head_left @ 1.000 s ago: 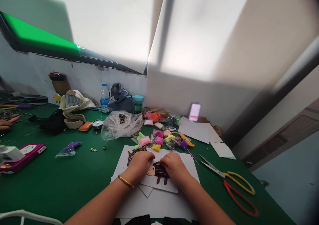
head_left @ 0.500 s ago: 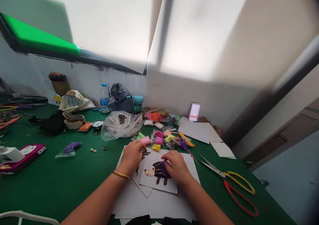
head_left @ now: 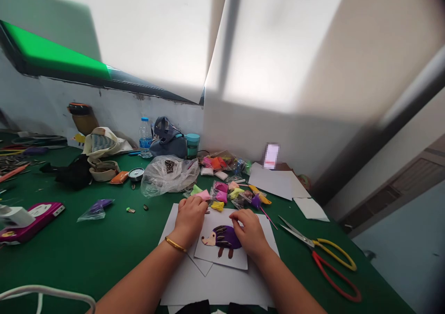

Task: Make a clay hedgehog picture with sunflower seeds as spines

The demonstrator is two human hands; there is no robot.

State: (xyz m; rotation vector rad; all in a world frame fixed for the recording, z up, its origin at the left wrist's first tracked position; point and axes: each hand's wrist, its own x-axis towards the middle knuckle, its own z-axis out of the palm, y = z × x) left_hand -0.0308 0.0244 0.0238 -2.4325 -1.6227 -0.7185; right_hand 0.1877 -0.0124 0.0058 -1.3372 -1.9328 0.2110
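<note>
On a white card point(head_left: 222, 261) lies a hedgehog picture point(head_left: 227, 237) with a purple clay body, a pale face, brown legs and striped sunflower seeds set along the front of its back. My right hand point(head_left: 251, 234) is over the hedgehog's rear edge, fingers bent and drawn together; anything between the tips is too small to make out. My left hand point(head_left: 190, 217) rests at the card's upper left with curled fingers, covering most of a small seed pile. A few sunflower seeds point(head_left: 207, 211) show beside its fingertips, which are hidden. Larger white sheets lie underneath.
Bagged coloured clay point(head_left: 221, 196) sits just beyond the sheets, beside a clear plastic bag point(head_left: 170, 177) holding seeds. Large scissors point(head_left: 313, 244) lie half open at right. A power bank point(head_left: 45, 214), purple clay packet point(head_left: 98, 208) and white cable point(head_left: 52, 292) are at left.
My left hand has moved slightly right, over seeds that showed before. My right hand has shifted a little right, uncovering more of the purple body. The white cable at lower left has moved.
</note>
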